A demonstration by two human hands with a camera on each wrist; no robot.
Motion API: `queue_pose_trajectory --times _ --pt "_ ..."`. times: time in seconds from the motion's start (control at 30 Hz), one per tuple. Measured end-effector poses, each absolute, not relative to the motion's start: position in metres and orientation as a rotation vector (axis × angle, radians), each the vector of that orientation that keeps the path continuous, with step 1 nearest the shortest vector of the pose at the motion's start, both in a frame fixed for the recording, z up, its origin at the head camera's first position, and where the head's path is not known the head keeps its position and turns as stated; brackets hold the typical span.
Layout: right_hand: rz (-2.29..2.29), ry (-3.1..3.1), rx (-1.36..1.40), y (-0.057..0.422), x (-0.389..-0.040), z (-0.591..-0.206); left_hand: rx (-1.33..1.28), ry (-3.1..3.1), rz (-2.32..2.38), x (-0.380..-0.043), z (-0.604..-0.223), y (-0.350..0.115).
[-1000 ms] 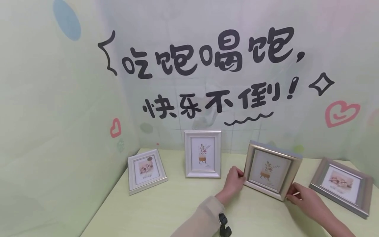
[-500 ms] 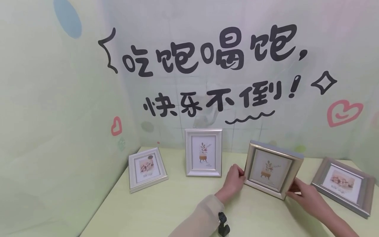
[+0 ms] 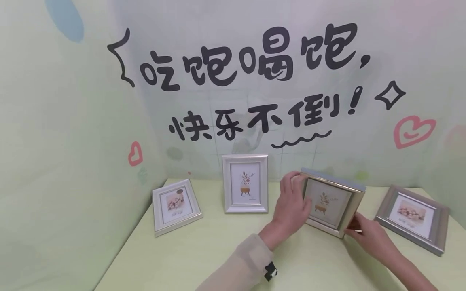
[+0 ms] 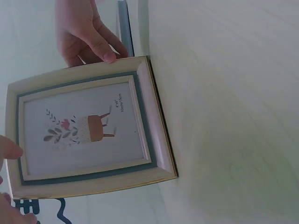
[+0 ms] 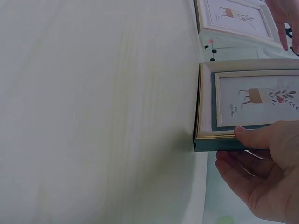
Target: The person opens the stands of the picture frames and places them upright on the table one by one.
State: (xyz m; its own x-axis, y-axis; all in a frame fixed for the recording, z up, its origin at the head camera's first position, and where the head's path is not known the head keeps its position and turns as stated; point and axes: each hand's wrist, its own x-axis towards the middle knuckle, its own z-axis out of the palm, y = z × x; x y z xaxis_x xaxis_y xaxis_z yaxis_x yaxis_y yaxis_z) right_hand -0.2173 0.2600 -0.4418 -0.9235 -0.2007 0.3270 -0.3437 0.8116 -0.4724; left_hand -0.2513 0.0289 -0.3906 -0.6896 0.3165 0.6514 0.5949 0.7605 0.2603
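Note:
A gold-edged picture frame point(image 3: 327, 204) with a potted-plant print stands upright on the table, angled a little and set between my hands. At its upper left side is my left hand point(image 3: 289, 206), thumb across the front and fingers at the top corner; in the left wrist view only fingertips point(image 4: 10, 148) show. Low on the right side, my right hand point(image 3: 373, 240) pinches the frame's edge. The right wrist view shows its thumb point(image 5: 252, 137) on the front border and the other fingers curled behind the side.
A white picture frame point(image 3: 227, 186) stands to the left, near the back wall. Another white frame point(image 3: 160, 218) leans back at the far left. A brownish silver frame point(image 3: 384, 214) is tilted back at the right. The pale table point(image 3: 174, 258) meets printed walls.
My left hand has moved up from the frame's lower left side to its upper left corner. The right hand keeps its hold low on the right. The head view has shifted slightly.

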Motion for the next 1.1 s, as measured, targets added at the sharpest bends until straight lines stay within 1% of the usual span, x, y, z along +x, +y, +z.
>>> queue_pose_trajectory --times 0.13,0.27,0.63,0.93,1.1 --pt "0.76 -2.75 0.395 0.254 -0.216 -0.44 -0.846 -2.261 -0.268 -0.248 -0.381 0.035" --pt "0.766 -2.78 0.374 0.249 -0.212 -0.44 -0.926 -2.197 -0.147 -0.244 -0.382 0.045" --pt "0.78 -2.816 0.392 0.237 -0.21 -0.436 -0.782 -2.186 0.054 -0.244 -0.384 0.053" --pt "0.711 -2.89 0.363 0.223 -0.202 -0.432 -0.677 -2.098 0.015 -0.238 -0.382 0.057" --pt "0.672 -2.859 0.415 0.215 -0.197 -0.433 -0.654 -2.084 0.097 -0.241 -0.382 0.055"
